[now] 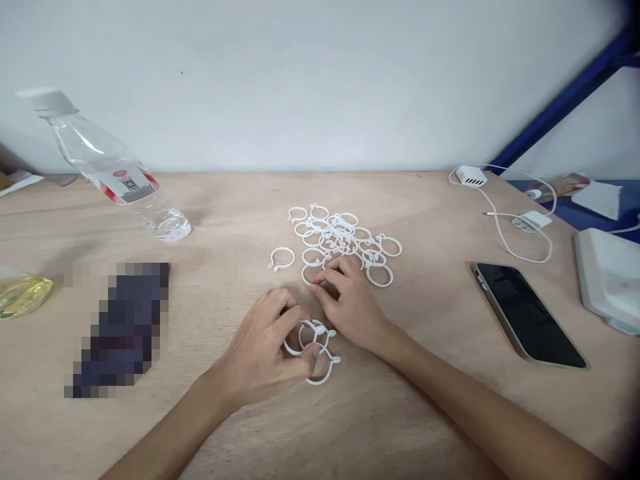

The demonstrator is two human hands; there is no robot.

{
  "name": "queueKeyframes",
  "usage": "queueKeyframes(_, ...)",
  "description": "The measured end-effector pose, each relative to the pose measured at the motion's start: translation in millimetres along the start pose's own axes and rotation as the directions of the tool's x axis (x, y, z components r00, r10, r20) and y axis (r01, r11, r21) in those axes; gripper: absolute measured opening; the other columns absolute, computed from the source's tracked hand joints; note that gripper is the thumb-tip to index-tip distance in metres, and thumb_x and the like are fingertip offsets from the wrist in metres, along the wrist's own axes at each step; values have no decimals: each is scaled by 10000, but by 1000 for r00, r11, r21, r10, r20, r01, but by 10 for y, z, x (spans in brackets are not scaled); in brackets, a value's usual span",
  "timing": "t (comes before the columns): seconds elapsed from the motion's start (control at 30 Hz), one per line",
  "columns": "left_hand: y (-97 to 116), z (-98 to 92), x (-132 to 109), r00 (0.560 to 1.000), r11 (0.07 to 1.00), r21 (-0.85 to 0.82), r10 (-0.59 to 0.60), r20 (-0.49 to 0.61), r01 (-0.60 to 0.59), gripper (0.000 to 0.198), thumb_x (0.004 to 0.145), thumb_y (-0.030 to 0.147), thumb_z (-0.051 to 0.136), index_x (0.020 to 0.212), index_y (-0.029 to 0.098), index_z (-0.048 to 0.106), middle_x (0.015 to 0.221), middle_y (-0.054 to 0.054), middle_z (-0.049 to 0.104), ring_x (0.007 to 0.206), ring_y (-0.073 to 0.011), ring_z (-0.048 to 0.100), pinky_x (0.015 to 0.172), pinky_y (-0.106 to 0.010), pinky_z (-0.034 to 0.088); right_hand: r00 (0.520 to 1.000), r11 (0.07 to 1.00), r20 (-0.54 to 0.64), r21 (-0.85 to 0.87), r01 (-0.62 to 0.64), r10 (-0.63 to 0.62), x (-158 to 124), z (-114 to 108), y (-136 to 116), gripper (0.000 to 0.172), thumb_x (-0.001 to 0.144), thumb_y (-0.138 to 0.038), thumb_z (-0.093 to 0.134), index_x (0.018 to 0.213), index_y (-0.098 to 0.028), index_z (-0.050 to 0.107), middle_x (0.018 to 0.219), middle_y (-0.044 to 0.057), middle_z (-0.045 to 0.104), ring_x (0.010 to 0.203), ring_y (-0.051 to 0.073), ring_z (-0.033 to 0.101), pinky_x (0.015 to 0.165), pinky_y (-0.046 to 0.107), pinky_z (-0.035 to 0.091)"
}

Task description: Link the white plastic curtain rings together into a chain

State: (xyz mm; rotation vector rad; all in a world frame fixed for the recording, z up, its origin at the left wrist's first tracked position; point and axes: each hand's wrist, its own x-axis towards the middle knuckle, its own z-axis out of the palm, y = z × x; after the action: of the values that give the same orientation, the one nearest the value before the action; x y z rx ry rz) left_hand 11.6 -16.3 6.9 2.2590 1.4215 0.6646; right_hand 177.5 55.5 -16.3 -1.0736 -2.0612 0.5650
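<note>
Several white plastic curtain rings [319, 383] with small eyelets are gathered in my left hand [265, 350], its fingers and thumb closed round them low over the table. Just to the right and farther off, my right hand [353, 307] has thumb and index finger pinched on the edge of a white curtain ring [304, 272] at the near side of a pile. The pile of curtain rings [343, 228] lies loosely overlapped beyond both hands. One single curtain ring [283, 249] rests apart, left of the pile. My right fingers partly cover the nearest rings.
A clear bottle [125, 177] stands at the back left, near a pixelated dark item [125, 320] and a yellow transparent packet [30, 295]. On the right lie a phone [527, 310], a charger hub [471, 176] with a white cable, and a white box-like object [610, 273]. A wall bounds the back.
</note>
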Motion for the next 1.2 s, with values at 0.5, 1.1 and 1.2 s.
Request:
queueKeyframes(0.5,-45,-13,31,929,900,-334,-342,-141,280,365,964,401,338,741,182,527,718,-1,538,691,-155,501,660,-280,391,887,888,-66,12,459,-457,-92,-108,-139,86,880,-131,553,867,-182,622,1001,83,522,951,191,503,842,375,453)
queueKeyframes(1.1,-95,-18,33,925,867,-361,-379,-28,344,341,927,344,322,617,202,330,616,29,405,611,-129,403,611,-258,357,747,-409,642,737,-539,173,170,-178,29,299,934,-365,439,799,-165,616,674,-1,507,562,101,421,553,236,352)
queueKeyframes(1.2,-86,-24,47,939,892,-318,-344,-19,320,348,922,334,316,613,194,393,628,13,475,620,-138,442,628,-268,386,729,-427,675,697,-576,118,130,-152,-26,294,928,-354,450,807,-155,629,671,1,507,559,97,413,557,232,350)
